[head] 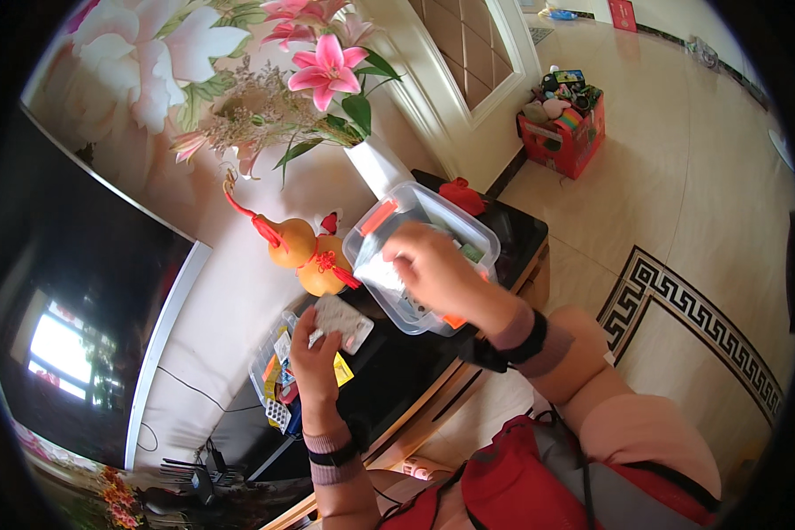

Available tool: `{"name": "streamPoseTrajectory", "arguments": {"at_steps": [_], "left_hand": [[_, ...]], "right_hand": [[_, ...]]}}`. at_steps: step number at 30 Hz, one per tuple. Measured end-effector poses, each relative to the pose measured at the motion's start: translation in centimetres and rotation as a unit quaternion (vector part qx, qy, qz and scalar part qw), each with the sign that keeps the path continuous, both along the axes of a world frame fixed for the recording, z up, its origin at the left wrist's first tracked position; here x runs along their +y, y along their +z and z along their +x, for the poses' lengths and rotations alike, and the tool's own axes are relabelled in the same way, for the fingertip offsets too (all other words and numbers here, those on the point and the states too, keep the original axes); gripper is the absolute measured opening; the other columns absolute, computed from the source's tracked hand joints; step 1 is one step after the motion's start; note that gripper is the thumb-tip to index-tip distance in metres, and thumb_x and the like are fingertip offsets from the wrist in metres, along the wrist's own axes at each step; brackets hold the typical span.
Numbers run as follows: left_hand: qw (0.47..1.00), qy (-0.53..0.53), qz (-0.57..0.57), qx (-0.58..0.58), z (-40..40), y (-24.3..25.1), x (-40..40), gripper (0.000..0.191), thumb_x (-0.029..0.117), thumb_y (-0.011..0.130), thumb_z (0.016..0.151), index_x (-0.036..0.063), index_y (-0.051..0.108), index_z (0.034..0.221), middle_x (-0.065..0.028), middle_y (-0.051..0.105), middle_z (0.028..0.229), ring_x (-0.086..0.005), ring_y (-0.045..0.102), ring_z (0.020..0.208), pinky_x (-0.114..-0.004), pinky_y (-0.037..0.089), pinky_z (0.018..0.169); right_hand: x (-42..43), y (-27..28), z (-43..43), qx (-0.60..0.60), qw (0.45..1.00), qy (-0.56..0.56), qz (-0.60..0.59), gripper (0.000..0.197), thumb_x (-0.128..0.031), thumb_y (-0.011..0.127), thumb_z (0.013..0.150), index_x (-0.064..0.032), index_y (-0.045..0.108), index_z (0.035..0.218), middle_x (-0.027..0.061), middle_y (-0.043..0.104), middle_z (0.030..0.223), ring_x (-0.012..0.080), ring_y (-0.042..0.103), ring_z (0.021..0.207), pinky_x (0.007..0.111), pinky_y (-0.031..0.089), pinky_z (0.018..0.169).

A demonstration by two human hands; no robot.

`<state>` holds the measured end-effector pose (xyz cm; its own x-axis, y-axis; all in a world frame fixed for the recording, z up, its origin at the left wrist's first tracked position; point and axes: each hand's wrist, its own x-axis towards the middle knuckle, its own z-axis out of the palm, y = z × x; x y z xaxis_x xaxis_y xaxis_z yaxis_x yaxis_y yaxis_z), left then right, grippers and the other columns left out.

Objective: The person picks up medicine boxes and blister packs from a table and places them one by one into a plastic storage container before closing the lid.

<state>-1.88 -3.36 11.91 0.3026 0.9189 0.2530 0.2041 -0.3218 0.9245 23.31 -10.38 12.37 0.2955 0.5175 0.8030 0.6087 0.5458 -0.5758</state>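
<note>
My left hand [315, 361] pinches a silvery blister pack [346, 323] over the black top of a low cabinet. Just below that hand is an open clear plastic container [260, 371] crowded with packets, a yellow strip and another blister pack [277, 414]. My right hand [430, 268], blurred, is over a larger clear storage bin [487, 242] with orange latches. Its curled fingers grip a crinkled, translucent plastic bag [376, 265] at the bin's left side. Small boxes and packets inside the bin are partly hidden by my hand and forearm.
A gourd ornament [321, 268] with red tassels stands between the containers, near the wall. Behind the bin rises a white vase [379, 165] of pink lilies. A television [73, 285] fills the left side. On the tiled floor sits a red box [563, 142] of toys.
</note>
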Motion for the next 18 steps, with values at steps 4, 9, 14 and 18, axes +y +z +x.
{"name": "streamPoseTrajectory", "arguments": {"at_steps": [4, 9, 14, 18], "left_hand": [[0.991, -0.124, -0.012, 0.051, 7.3, 3.5, 1.0, 0.058, -0.002, 0.068, 0.083, -0.0097, 0.046, 0.136, -0.0150, 0.057, 0.124, -0.0196, 0.063, 0.103, -0.029, 0.053, 0.085], [0.977, -0.182, -0.043, 0.106, 12.8, 2.6, 4.1, 0.056, -0.001, 0.069, 0.081, -0.0120, 0.049, 0.132, -0.0150, 0.060, 0.119, -0.0191, 0.063, 0.100, -0.029, 0.053, 0.085], [0.960, -0.197, -0.018, 0.198, 15.6, 1.8, 4.7, 0.053, 0.005, 0.066, 0.083, -0.0130, 0.051, 0.131, -0.0171, 0.063, 0.117, -0.0193, 0.063, 0.099, -0.028, 0.052, 0.086], [0.934, -0.189, 0.029, 0.303, 15.4, 0.8, 5.7, 0.051, 0.010, 0.064, 0.087, -0.0132, 0.051, 0.131, -0.0198, 0.067, 0.114, -0.0197, 0.065, 0.098, -0.030, 0.052, 0.085]], "right_hand": [[-1.3, -0.9, 5.4, 0.018, 0.991, -0.125, -0.046, 0.011, 0.004, 0.063, 0.079, -0.0024, 0.067, 0.087, 0.0154, 0.065, 0.089, 0.0356, 0.064, 0.083, 0.040, 0.052, 0.073], [-1.2, -2.2, 7.0, 0.024, 0.986, -0.147, -0.069, 0.009, 0.002, 0.063, 0.079, -0.0026, 0.069, 0.085, 0.0142, 0.065, 0.086, 0.0343, 0.064, 0.081, 0.041, 0.052, 0.073], [-1.1, -3.0, 7.5, 0.016, 0.979, -0.170, -0.109, 0.010, 0.001, 0.061, 0.080, -0.0035, 0.069, 0.085, 0.0139, 0.065, 0.086, 0.0339, 0.064, 0.082, 0.041, 0.052, 0.073], [-1.2, -2.8, 7.3, 0.010, 0.980, -0.167, -0.104, 0.010, 0.000, 0.062, 0.080, -0.0036, 0.069, 0.084, 0.0136, 0.065, 0.086, 0.0337, 0.065, 0.082, 0.042, 0.053, 0.073]]}}
